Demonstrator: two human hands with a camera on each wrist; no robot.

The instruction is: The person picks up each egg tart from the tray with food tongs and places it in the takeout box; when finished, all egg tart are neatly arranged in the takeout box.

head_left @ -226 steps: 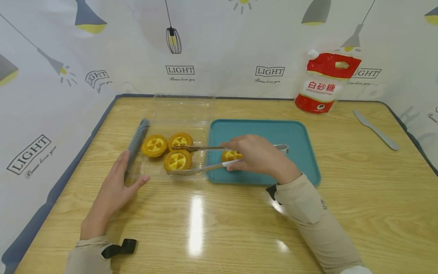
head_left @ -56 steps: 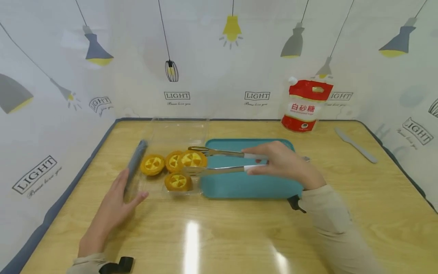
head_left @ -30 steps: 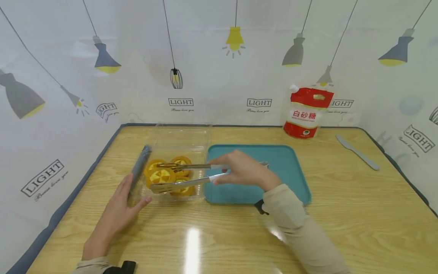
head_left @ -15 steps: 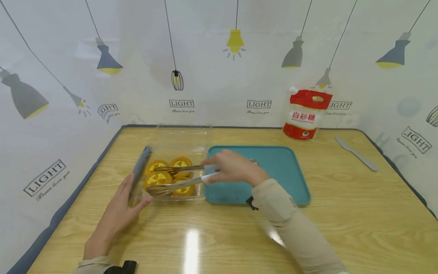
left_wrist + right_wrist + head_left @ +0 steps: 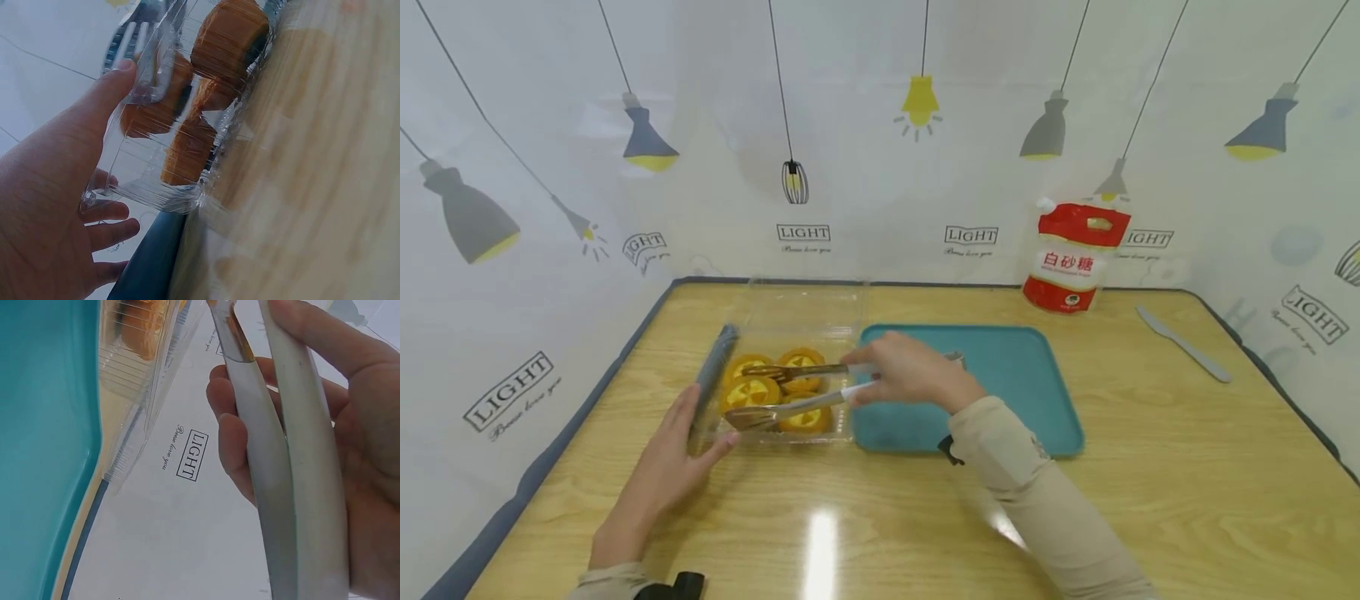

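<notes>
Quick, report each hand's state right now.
Left hand: open, fingers relaxed at the clear container's side.
Right hand: closed around the tongs, holding them by their white handles.

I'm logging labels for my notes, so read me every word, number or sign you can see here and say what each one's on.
"LIGHT": on the wall, boxed and repeated.
"love you": script under those boxes; its first word is unclear.
"H": apparently, faint, on the wall's right side.
"白砂糖": on the bag, in red.
Too small or blurred: the bag's smaller line and logo, and marks on the right sleeve.
No readable numbers.
</notes>
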